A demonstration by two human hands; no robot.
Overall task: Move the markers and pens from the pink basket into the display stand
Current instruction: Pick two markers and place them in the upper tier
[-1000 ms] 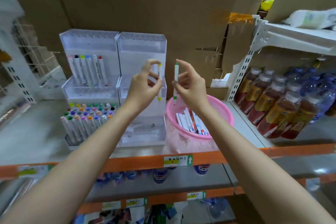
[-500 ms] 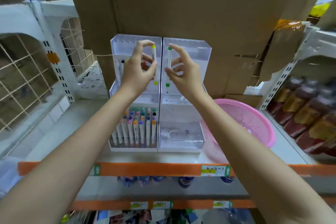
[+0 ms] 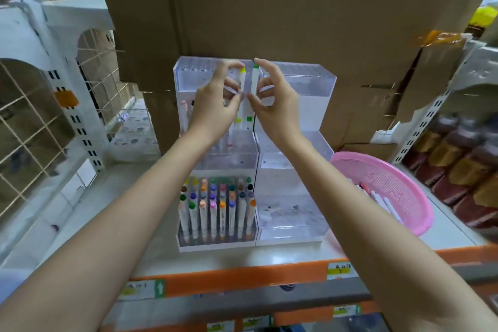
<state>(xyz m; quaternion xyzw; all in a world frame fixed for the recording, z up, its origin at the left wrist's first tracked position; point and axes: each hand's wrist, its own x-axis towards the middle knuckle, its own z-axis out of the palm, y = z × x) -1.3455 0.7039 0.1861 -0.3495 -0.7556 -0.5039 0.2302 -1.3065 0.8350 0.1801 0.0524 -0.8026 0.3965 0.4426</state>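
Note:
My left hand (image 3: pixel 215 108) pinches a white marker with yellow caps (image 3: pixel 241 83), held upright. Right beside it my right hand (image 3: pixel 275 105) pinches a white marker with green caps (image 3: pixel 254 83), also upright. Both markers hang in front of the upper tiers of the clear tiered display stand (image 3: pixel 296 83), close together near its middle divider. The stand's lower left tier holds several upright markers (image 3: pixel 215 205) with coloured caps. The pink basket (image 3: pixel 398 191) sits to the right of the stand with several white markers (image 3: pixel 377 198) lying in it.
Large cardboard boxes (image 3: pixel 269 13) stand behind the stand. A white wire rack (image 3: pixel 40 105) is on the left. Bottled drinks (image 3: pixel 458 175) fill the shelf on the right. The shelf's orange front edge (image 3: pixel 242 275) carries price labels.
Both hands rose and moved left from above the pink basket to the stand's upper tiers, each still holding its marker. The markers are closer together now.

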